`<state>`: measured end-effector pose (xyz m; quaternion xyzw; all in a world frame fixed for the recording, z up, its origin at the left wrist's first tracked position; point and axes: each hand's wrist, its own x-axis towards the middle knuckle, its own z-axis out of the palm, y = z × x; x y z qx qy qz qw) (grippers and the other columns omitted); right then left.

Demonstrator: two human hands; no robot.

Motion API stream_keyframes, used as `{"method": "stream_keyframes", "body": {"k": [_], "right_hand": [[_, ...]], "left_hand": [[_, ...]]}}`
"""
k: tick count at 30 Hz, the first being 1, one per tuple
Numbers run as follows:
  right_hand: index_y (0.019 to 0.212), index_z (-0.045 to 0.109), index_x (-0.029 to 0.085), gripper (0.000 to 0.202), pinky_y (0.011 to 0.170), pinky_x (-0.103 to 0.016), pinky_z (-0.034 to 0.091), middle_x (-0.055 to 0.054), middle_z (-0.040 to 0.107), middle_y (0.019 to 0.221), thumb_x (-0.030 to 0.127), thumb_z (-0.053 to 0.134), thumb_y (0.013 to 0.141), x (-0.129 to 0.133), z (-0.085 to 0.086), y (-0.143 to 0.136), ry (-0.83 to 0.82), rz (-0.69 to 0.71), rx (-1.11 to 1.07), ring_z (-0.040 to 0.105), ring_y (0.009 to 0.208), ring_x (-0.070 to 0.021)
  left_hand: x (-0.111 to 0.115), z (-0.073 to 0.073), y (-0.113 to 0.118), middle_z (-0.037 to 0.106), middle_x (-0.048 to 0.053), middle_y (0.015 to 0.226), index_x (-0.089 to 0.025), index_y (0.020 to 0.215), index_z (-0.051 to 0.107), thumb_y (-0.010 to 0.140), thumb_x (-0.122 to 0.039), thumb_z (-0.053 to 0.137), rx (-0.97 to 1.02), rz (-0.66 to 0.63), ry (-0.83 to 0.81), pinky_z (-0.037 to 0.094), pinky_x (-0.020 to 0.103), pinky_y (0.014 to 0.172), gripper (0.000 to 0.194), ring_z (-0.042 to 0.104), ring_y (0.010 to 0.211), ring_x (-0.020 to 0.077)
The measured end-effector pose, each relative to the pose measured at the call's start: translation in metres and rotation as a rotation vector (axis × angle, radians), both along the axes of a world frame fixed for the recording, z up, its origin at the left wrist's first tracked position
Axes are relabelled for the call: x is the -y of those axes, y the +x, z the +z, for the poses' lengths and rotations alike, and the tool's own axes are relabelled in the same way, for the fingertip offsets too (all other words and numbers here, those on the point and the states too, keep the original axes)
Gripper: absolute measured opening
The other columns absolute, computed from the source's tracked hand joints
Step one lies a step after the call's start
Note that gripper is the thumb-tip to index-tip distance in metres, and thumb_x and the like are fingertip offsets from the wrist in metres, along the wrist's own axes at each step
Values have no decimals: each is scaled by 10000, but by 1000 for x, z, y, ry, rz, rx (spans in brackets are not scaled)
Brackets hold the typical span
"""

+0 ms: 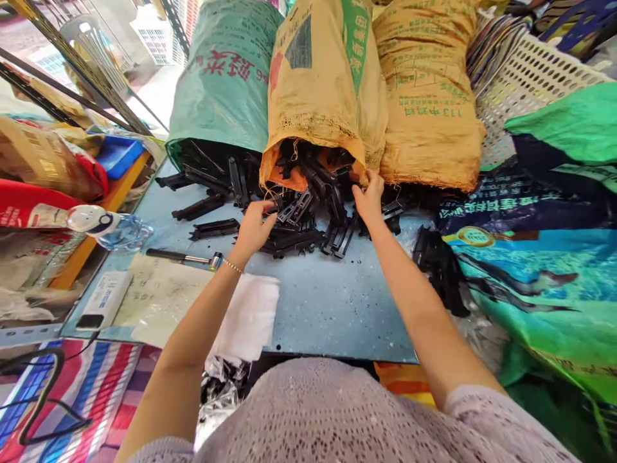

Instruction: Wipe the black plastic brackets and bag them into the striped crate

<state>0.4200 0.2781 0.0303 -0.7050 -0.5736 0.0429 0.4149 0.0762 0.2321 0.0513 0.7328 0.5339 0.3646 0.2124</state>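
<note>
A yellow woven sack [315, 96] lies with its frayed mouth facing me, and long black plastic parts [315, 177] spill from it onto the blue table [332, 296]. My right hand [370, 198] pinches the right edge of the sack's mouth. Just off the left corner of that mouth is my left hand [254, 228], thumb and forefinger apart, close over the black parts; no held thing shows in it. Further black parts [197, 207] lie loose at the left, below the open green sack [222, 83].
An orange sack [427, 96] stands at the right, beside a white basket [544, 77]. At the left are a hammer-like tool [183, 257], a clear bottle [120, 231], paper [159, 299] and a white box [103, 299]. A glossy green-blue bag [540, 283] covers the right side.
</note>
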Motion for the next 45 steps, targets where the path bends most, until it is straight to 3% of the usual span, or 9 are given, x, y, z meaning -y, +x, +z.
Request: {"method": "stream_keyframes", "body": {"k": [6, 9, 14, 19, 24, 30, 36, 42, 45], "right_hand": [[1298, 501, 159, 520, 852, -475, 512, -180, 720, 998, 490, 590, 906, 123, -21, -35, -584, -15, -14, 687, 981, -362], [1121, 553, 196, 345, 684, -388, 511, -116, 707, 827, 439, 558, 877, 153, -33, -31, -627, 11, -301, 691, 812, -310], [996, 552, 238, 288, 454, -287, 391, -21, 643, 692, 470, 439, 868, 222, -27, -25, -496, 208, -816, 633, 583, -221], [1218, 612, 282, 366, 632, -354, 516, -27, 693, 804, 411, 548, 882, 292, -10, -76, -434, 414, -537, 670, 739, -249], [987, 662, 244, 360, 694, -360, 544, -26, 708, 799, 505, 414, 992, 307, -7, -91, -647, 734, -716, 689, 735, -218], [796, 543, 252, 487, 741, -353, 448, -34, 607, 759, 658, 371, 1003, 282, 18, -93, -351, 485, -293, 587, 752, -207], [716, 459, 245, 569, 595, -306, 411, 11, 498, 619, 662, 248, 1040, 277, 13, -125, -523, 685, -634, 500, 580, -153], [793, 564, 243, 363, 661, -339, 394, -48, 658, 790, 494, 442, 1025, 332, 4, -128, -524, 840, -165, 580, 719, -202], [776, 576, 241, 417, 630, -315, 379, -22, 641, 711, 481, 375, 1051, 319, -3, -121, -667, 850, -190, 577, 649, -184]], "left_hand": [[73, -30, 29, 529, 206, 1516, -142, 1404, 547, 851, -234, 677, -314, -176, -44, 341, 569, 1225, 575, 464, 1445, 362], [101, -31, 39, 416, 205, 1613, -173, 1468, 503, 825, -218, 702, -267, -93, -22, 222, 662, 1248, 675, 307, 1539, 416], [164, -20, 53, 593, 136, 1423, -268, 1332, 624, 941, -360, 615, 224, -135, -129, 400, 545, 1187, 402, 527, 1374, 305], [205, -20, 96, 657, 128, 1328, -275, 1407, 540, 871, -652, 652, 959, -309, -751, 538, 459, 1014, 664, 652, 1200, 280], [220, -16, 91, 719, 74, 1034, -229, 1220, 631, 813, -650, 716, 1164, -277, -933, 570, 388, 856, 591, 704, 965, 238], [243, -19, 65, 607, -13, 747, -224, 922, 620, 778, -499, 823, 906, -89, -849, 457, 250, 567, 371, 555, 623, 111], [242, -17, 64, 586, -7, 729, -222, 923, 599, 819, -523, 770, 1001, -18, -882, 447, 253, 541, 361, 543, 592, 103], [236, -16, 59, 572, -18, 794, -228, 1020, 570, 821, -511, 762, 1156, 31, -917, 458, 225, 539, 396, 545, 603, 82], [238, -31, 65, 565, -44, 782, -258, 1085, 501, 766, -481, 824, 1058, 115, -790, 468, 226, 552, 505, 554, 584, 86]]}}
